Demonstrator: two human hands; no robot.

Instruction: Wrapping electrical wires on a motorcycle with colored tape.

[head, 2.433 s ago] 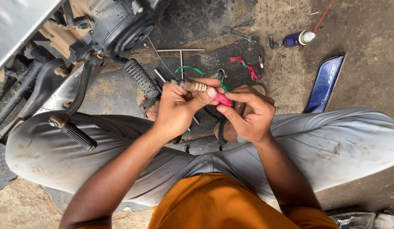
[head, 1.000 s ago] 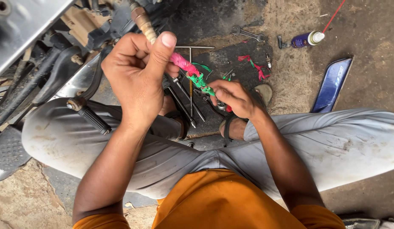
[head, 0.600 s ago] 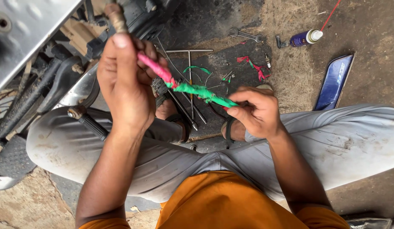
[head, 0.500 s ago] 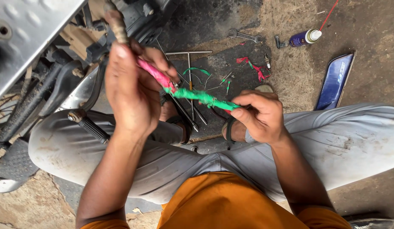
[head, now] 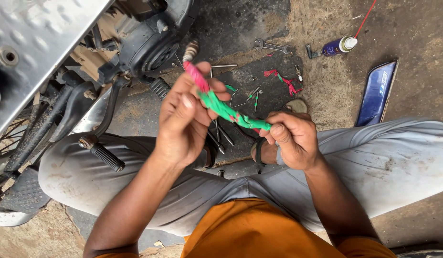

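Pinching a pink-and-green twisted strip (head: 221,105) taut at frame centre, left hand (head: 185,124) grips its upper end, right hand (head: 290,138) its lower.

1. The left hand (head: 185,122) sits at centre-left of the frame, raised, back toward the camera, its fingers and thumb curled shut in a pinch.
2. The left forearm runs bare from the lower left up to that wrist.
3. The right hand (head: 293,139) sits right of centre, lower, fingers bunched in a closed grip.
4. The right forearm rises from the lower right.
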